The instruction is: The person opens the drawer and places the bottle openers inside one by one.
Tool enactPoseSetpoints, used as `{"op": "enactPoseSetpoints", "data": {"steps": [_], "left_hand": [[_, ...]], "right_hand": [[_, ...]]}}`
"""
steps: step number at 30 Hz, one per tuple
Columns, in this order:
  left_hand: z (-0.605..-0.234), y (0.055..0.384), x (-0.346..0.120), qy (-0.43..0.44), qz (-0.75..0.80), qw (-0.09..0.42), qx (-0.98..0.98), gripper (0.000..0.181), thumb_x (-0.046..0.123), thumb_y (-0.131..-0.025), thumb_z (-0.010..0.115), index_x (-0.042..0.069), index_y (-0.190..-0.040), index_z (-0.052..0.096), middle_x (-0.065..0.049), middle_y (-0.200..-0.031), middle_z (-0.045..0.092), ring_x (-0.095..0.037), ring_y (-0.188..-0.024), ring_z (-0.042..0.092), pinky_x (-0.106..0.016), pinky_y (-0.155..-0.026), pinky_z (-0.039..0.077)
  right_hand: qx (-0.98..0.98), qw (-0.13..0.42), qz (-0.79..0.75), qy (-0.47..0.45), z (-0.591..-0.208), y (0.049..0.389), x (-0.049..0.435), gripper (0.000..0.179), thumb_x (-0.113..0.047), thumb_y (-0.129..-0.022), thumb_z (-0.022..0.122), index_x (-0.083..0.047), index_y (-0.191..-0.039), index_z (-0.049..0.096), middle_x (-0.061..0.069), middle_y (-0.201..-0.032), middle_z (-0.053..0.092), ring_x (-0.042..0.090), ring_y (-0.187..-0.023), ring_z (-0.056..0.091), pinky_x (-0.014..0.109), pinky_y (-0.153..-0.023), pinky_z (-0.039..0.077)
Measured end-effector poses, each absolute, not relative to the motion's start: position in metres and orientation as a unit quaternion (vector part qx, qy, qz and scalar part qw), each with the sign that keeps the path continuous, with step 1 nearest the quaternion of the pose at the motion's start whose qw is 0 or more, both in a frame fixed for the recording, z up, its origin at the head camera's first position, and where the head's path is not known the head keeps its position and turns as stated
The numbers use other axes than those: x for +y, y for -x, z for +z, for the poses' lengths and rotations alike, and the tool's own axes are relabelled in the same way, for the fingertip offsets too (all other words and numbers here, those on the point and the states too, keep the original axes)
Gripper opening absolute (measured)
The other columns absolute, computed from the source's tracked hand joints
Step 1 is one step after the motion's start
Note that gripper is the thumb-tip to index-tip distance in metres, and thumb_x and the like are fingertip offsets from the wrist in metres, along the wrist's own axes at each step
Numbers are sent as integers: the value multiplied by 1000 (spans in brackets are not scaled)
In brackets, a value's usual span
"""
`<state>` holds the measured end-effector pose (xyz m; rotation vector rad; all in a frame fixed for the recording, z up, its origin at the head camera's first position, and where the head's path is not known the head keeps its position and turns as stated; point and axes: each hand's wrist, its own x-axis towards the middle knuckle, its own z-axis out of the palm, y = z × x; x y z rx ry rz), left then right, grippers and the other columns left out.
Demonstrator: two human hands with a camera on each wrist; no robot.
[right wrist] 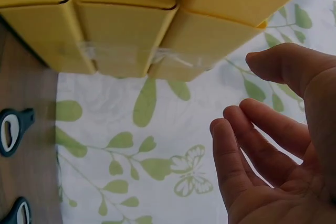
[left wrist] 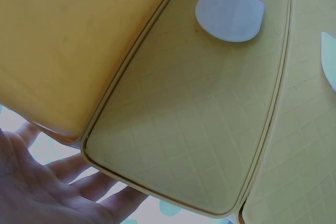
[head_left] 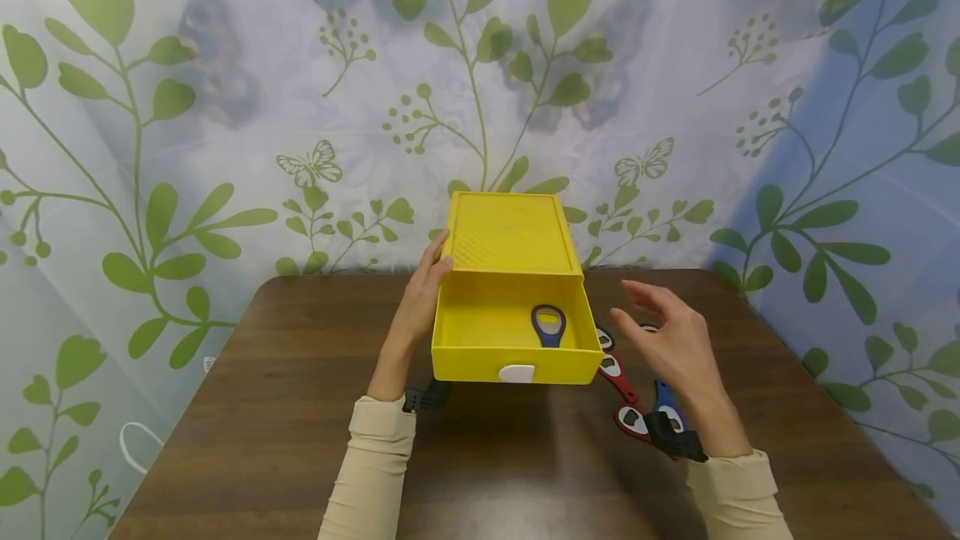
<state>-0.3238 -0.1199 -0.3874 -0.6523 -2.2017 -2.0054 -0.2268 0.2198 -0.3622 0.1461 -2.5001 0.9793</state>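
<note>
1. The yellow plastic drawer cabinet (head_left: 513, 227) stands near the far edge of the brown wood-grain tabletop (head_left: 300, 407).
2. Its top drawer (head_left: 468, 367), with a white rounded tab (head_left: 517, 373), is pulled out; a dark-blue, ring-headed bottle opener (head_left: 551, 342) lies near the drawer's right side.
3. The left hand (head_left: 420, 294), fingers extended, touches the cabinet's left side.
4. The right hand (head_left: 675, 344) hovers, thumb and fingers parted, holding nothing.
5. Below it, red bottle openers (head_left: 626, 390) and a bright-blue bottle opener (head_left: 662, 394) lie towards the tabletop's right edge.
</note>
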Motion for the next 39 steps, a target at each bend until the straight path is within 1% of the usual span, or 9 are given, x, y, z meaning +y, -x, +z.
{"op": "enactPoseSetpoints", "data": {"steps": [2, 4, 8, 13, 19, 25, 30, 35, 39], "left_hand": [[-387, 324, -120, 214, -657, 46, -722, 59, 44, -111, 37, 29, -166, 20, -5, -170, 20, -34, -147, 38, -61, -116, 35], [-387, 324, -120, 213, -657, 46, -722, 59, 44, -111, 37, 29, -166, 20, -5, -171, 20, -34, -148, 37, -61, -116, 35], [-387, 324, -119, 211, -657, 49, -722, 59, 44, -111, 38, 29, -166, 21, -5, -170, 21, -33, -148, 37, -60, -117, 34], [-387, 323, -119, 214, -657, 51, -721, 59, 43, -111, 38, 29, -166, 21, -4, -170, 23, -33, -147, 39, -60, -116, 36], [-386, 322, -119, 211, -655, 52, -724, 59, 43, -112, 38, 26, -166, 21, -5, -169, 25, -35, -144, 42, -61, -114, 37], [-388, 323, -119, 211, -652, 49, -726, 60, 44, -112, 37, 25, -166, 19, -5, -169, 23, -34, -146, 39, -61, -116, 34], [-389, 324, -119, 214, -655, 46, -723, 59, 43, -112, 37, 26, -166, 20, -5, -170, 21, -33, -149, 36, -61, -117, 32], [-388, 323, -119, 210, -652, 51, -726, 60, 44, -112, 37, 25, -166, 20, -5, -169, 24, -33, -148, 36, -61, -118, 32], [-387, 323, -119, 209, -651, 53, -727, 61, 43, -112, 36, 23, -166, 20, -6, -169, 25, -34, -147, 39, -61, -116, 34]], "right_hand": [[-908, 227, 347, -56, -365, 227, 223, 48, -28, -96, 75, -9, -139, 65, 14, -133, 66, 37, -116, 68, 51, -90, 55], [-910, 229, 340, -58, -368, 228, 226, 47, -25, -96, 76, -8, -138, 65, 14, -132, 67, 37, -115, 68, 51, -90, 55], [-914, 225, 333, -60, -372, 228, 232, 47, -23, -96, 76, -6, -138, 64, 17, -132, 66, 38, -115, 67, 54, -92, 54], [-917, 222, 327, -58, -378, 228, 241, 47, -23, -96, 76, -4, -138, 64, 19, -132, 65, 40, -115, 67, 57, -92, 54], [-920, 208, 329, -44, -388, 230, 252, 47, -25, -98, 73, -3, -138, 63, 21, -132, 65, 43, -115, 67, 58, -93, 54], [-927, 186, 324, -27, -403, 232, 263, 45, -25, -99, 72, -1, -136, 63, 24, -130, 67, 43, -112, 68, 57, -91, 55], [-928, 173, 328, -17, -415, 232, 270, 44, -27, -99, 72, -2, -134, 64, 23, -129, 67, 42, -113, 68, 56, -95, 54], [-930, 178, 322, -17, -424, 232, 275, 42, -25, -97, 74, -1, -131, 66, 24, -125, 69, 42, -111, 69, 56, -94, 54], [-934, 170, 316, -9, -431, 231, 280, 42, -24, -96, 74, 1, -129, 66, 26, -124, 69, 45, -110, 68, 58, -93, 54]]}}
